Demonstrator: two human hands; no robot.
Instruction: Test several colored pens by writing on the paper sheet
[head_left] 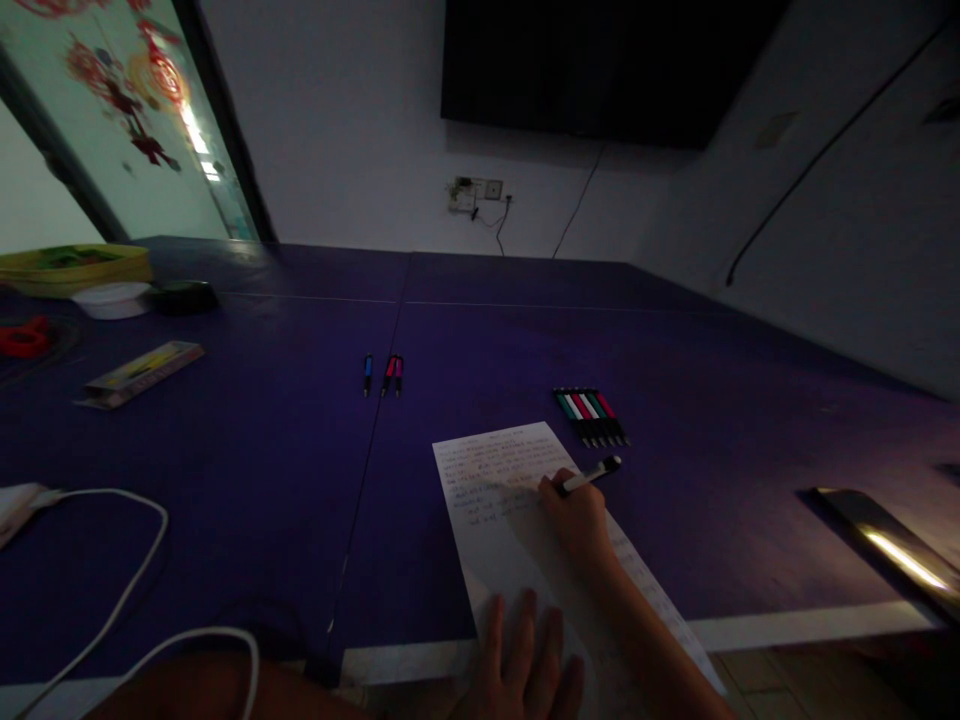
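Note:
A sheet of paper [480, 560] with lines of handwriting on its upper part lies at a slant over the table's front edge. My right hand [577, 515] rests on it, fingers closed round a white pen [592, 473] with a black end that points up to the right. The pen's tip is hidden by my fingers, near the written lines. Lower down, my left hand [521, 660] lies flat on the paper with its fingers spread, holding nothing. Just beyond the sheet, several pens [591, 417] with coloured barrels lie side by side in a row.
Three pens [394, 375] lie near the table seam. On the left are a narrow box [142, 375], a yellow basket [82, 268], a red object [24, 338] and a white cable [161, 540]. A dark, shiny flat object [885, 540] sits at the right edge.

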